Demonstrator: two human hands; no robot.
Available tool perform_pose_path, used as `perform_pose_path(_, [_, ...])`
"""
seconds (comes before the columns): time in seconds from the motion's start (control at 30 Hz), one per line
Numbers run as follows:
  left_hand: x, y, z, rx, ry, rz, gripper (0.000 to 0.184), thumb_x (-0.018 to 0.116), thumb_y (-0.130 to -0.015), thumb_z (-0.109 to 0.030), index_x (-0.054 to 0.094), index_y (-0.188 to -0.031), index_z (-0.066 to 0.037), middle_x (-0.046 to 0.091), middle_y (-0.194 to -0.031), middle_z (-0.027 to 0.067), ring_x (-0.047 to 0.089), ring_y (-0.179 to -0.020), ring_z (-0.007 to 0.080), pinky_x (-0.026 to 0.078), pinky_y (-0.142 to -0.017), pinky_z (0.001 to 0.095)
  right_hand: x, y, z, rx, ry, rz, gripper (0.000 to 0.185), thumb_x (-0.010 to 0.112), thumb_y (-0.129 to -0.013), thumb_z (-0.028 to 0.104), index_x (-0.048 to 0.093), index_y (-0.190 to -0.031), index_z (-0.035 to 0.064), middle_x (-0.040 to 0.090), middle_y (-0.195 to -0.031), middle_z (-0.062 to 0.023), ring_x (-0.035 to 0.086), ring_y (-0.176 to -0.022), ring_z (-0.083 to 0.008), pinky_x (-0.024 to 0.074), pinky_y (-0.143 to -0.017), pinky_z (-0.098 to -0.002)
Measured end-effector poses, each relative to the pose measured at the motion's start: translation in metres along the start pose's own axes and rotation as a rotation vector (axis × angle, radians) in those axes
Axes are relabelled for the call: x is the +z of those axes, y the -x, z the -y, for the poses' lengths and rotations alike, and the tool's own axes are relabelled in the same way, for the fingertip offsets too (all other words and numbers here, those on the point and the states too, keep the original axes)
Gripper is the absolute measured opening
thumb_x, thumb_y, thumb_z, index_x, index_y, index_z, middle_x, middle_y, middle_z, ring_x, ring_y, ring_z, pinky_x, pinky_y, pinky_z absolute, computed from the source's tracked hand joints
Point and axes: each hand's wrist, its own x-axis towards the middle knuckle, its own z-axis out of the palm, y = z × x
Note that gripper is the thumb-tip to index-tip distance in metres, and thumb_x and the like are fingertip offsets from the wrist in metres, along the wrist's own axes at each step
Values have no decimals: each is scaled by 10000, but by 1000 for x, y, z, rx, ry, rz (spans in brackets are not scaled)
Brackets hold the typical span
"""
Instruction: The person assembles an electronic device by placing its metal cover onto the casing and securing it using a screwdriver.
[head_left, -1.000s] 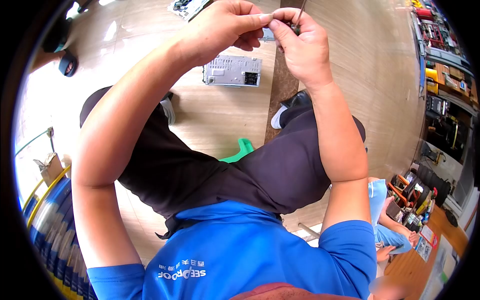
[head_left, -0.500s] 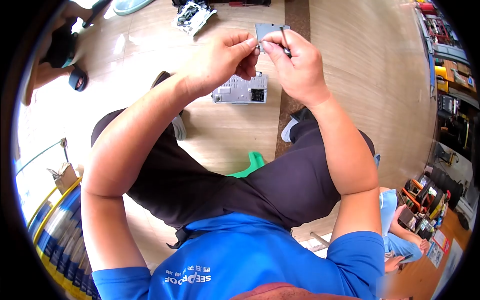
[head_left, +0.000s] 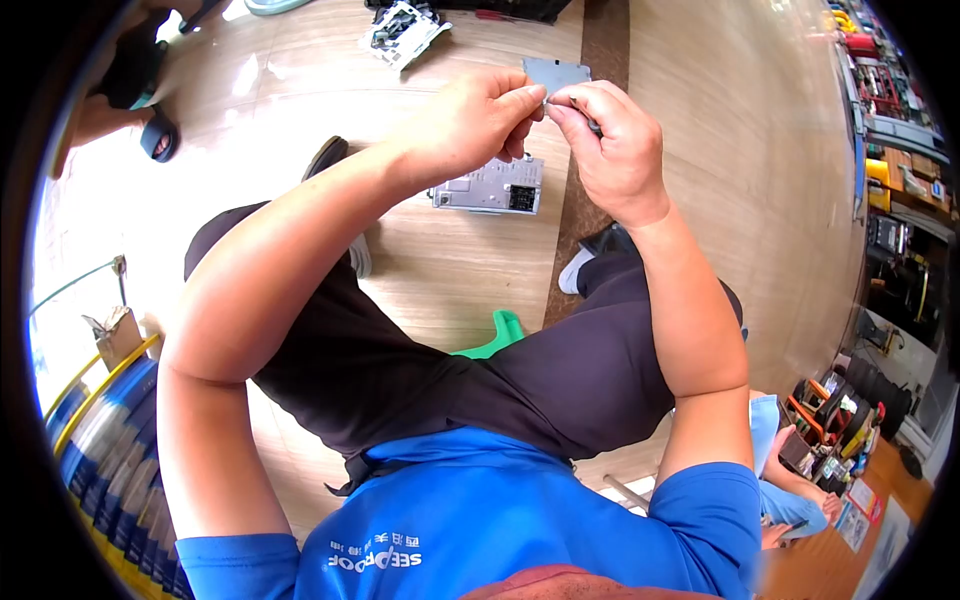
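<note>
My left hand (head_left: 497, 118) is closed in a pinch, its thumb and fingertips on something too small to make out. Close beside it, my right hand (head_left: 612, 150) is also closed, around a slim dark tool (head_left: 595, 128) that is mostly hidden by the fingers. The fingertips of both hands nearly meet. Just beyond them is a flat grey metal plate (head_left: 556, 71), partly covered by the hands. Below the hands, a silver metal box (head_left: 487, 190) with a black connector socket sits on the floor, looking like a car stereo unit.
A white and black mechanism (head_left: 403, 35) lies further off on the tiled floor, near a dark case (head_left: 510, 8). A green plastic piece (head_left: 495, 338) shows between my legs. Another person's sandalled foot (head_left: 158, 135) is at left; a seated person (head_left: 795, 480) is at right beside cluttered shelves.
Both hands have shifted slightly right in view, still together. The dark tool, which stuck up above my right fingers, now shows less. The view itself has moved a little.
</note>
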Motion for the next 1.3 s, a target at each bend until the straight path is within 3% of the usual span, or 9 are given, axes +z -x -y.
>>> perform_pose_path(0.43, [-1, 7, 3, 7, 44, -21, 347, 481, -1064, -263, 572, -821, -33, 578, -689, 20, 559, -643, 102, 490, -642, 265, 6, 6, 9, 48, -8, 2, 90, 710, -852, 0, 678, -934, 15, 668, -841, -115, 661, -710, -252, 519, -621, -325])
perform_pose_path(0.5, [-1, 6, 5, 39, 43, -9, 325, 492, -1042, -261, 615, -892, -1, 578, -701, 25, 571, -629, 106, 503, -601, 274, 7, 7, 9, 53, -1, 2, 92, 711, -852, 2, 678, -938, 10, 667, -843, -118, 661, -711, -252, 518, -622, -321])
perform_pose_path(0.6, [-2, 5, 6, 24, 87, 6, 321, 495, -1038, -262, 621, -895, -4, 581, -709, 23, 574, -635, 106, 507, -612, 276, 9, 10, 7, 146, -49, 6, 62, 702, -883, 20, 686, -940, 4, 685, -835, -89, 652, -702, -190, 513, -625, -298])
perform_pose_path(0.67, [-3, 4, 6, 3, 144, 20, 314, 494, -1043, -268, 606, -880, -25, 586, -710, 23, 575, -644, 110, 496, -633, 271, 11, 14, 9, 475, -304, -15, 72, 681, -932, 53, 687, -971, -8, 703, -838, -37, 587, -670, -92, 483, -599, -250])
perform_pose_path(0.87, [-5, 4, 6, -15, 213, 50, 311, 474, -1055, -279, 592, -878, -52, 595, -720, 23, 576, -659, 114, 484, -655, 271, 12, 12, 8, 661, -675, -42, 121, 656, -971, 87, 671, -1035, -15, 694, -847, -5, 479, -629, -14, 409, -550, -188])
perform_pose_path(1.0, [-4, 3, 8, -8, 215, 28, 311, 485, -1057, -283, 591, -874, -56, 593, -717, 19, 581, -660, 109, 486, -650, 265, 12, 12, 7, 667, -674, -27, 115, 661, -970, 94, 679, -1023, -7, 678, -823, -2, 475, -624, -12, 400, -544, -185])
perform_pose_path(1.1, [-4, 3, 8, 26, 124, 25, 294, 508, -1053, -271, 589, -871, -55, 594, -719, 16, 586, -665, 102, 491, -644, 259, 12, 11, 10, 645, -529, -10, 106, 677, -957, 96, 690, -993, -3, 662, -798, 8, 516, -650, -36, 436, -580, -203])
perform_pose_path(1.17, [-5, 1, 11, 44, 116, 31, 288, 513, -1051, -265, 588, -870, -54, 594, -721, 14, 587, -667, 99, 494, -644, 257, 13, 14, 8, 477, -275, -31, 96, 698, -931, 88, 693, -962, -3, 666, -793, -14, 569, -695, -77, 477, -636, -240])
perform_pose_path(1.3, [-2, 2, 12, 59, 86, 15, 291, 508, -1054, -264, 589, -872, -52, 596, -726, 12, 588, -669, 96, 504, -653, 259, 15, 14, 8, 464, -175, -53, 90, 705, -908, 70, 688, -953, -5, 675, -808, -44, 602, -733, -112, 499, -681, -274])
